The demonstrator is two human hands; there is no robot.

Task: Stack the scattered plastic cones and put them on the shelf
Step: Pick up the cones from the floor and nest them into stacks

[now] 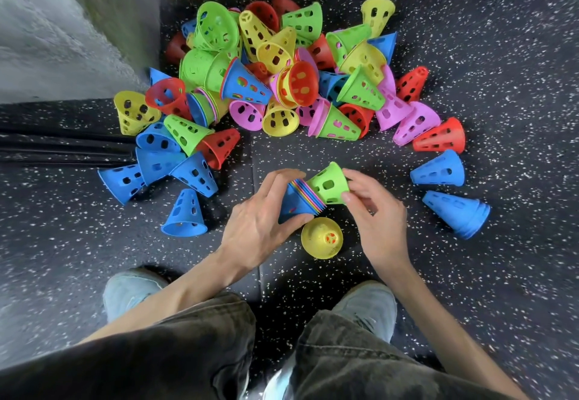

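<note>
- The left hand (261, 215) gripped the nested stack (300, 199), hiding its blue outer cone's tip.
- The right hand (374, 208) pinched the green cone (329, 184) at the stack's wide end.
- The pile (275, 80) lay beyond the stack, with many cones buried.

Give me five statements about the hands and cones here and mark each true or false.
1. The left hand grips a stack of nested cones. True.
2. The right hand holds a red cone. False: it holds a green cone at the end of the stack.
3. A yellow cone lies on the floor just below the stack. True.
4. All the cones are already stacked. False: a big pile is still scattered on the floor.
5. The cones have solid walls. False: they have holes in their sides.
</note>
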